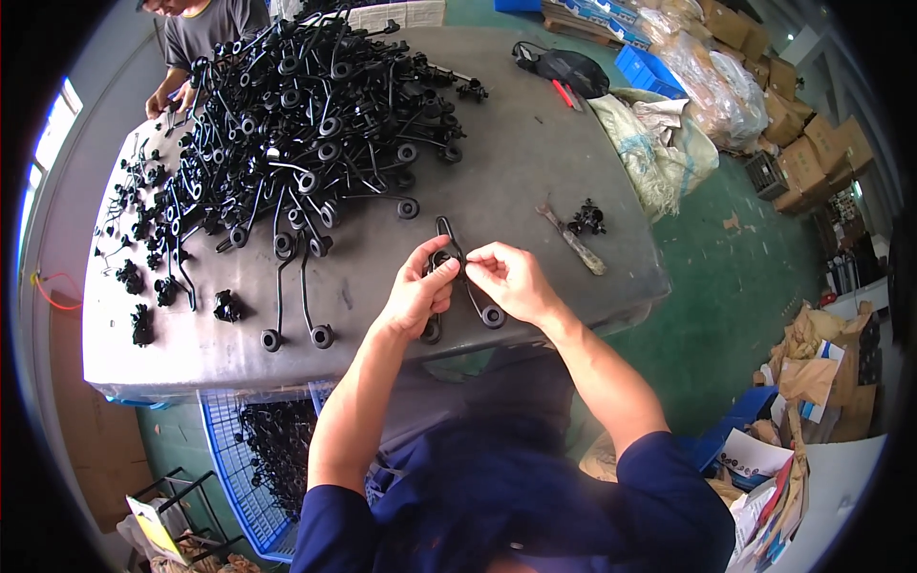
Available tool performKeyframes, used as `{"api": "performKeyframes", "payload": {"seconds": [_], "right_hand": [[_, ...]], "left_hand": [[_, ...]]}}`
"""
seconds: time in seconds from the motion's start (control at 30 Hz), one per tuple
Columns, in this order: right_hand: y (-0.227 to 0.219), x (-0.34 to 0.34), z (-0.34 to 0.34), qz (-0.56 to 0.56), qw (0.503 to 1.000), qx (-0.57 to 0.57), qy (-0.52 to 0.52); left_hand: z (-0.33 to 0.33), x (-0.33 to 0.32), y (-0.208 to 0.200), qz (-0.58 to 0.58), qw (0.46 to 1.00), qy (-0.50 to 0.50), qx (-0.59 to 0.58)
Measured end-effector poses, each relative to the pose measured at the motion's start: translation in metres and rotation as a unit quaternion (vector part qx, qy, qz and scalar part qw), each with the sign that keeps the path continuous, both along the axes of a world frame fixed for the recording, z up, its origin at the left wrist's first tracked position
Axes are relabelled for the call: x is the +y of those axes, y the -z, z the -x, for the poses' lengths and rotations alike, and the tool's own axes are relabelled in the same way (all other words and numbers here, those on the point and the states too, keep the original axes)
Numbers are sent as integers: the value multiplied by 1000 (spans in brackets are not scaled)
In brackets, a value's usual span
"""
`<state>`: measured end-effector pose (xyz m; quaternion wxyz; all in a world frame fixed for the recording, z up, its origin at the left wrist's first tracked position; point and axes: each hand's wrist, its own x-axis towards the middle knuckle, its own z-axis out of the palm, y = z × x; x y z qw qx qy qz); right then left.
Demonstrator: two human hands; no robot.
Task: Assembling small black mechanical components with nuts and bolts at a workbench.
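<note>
Near the table's front edge my left hand (416, 289) is closed around a black bent-rod part (451, 229). Its narrow looped end points away from me, and a round black grommet-like end (493, 316) hangs toward me. My right hand (512, 284) is pinched at the side of the same part, its fingertips close to my left thumb. Whatever sits between those right fingertips is too small or hidden to tell. To the left lie two similar rods, one with a round end (271, 340), the other with a round end (322, 336).
A large heap of black rod parts (315, 124) covers the table's (535, 172) far left. Small black clusters (227, 306) lie before it. At right are a black cluster (586, 218), a stick-like tool (573, 241) and red-handled pliers (565, 94). A co-worker's hand (158, 102) is far left; a blue crate (229, 477) stands below.
</note>
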<state>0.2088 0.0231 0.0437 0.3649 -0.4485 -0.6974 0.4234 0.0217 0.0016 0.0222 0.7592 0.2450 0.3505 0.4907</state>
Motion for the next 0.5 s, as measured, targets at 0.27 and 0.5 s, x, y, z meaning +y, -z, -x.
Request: {"api": "performKeyframes", "payload": {"seconds": [0.27, 0.5], "right_hand": [[-15, 8, -9, 156, 984, -16, -80], [-17, 14, -5, 132, 985, -75, -84]], "left_hand": [[-1, 0, 0, 3, 1000, 3, 14], [0, -4, -4, -3, 1000, -8, 7]]}}
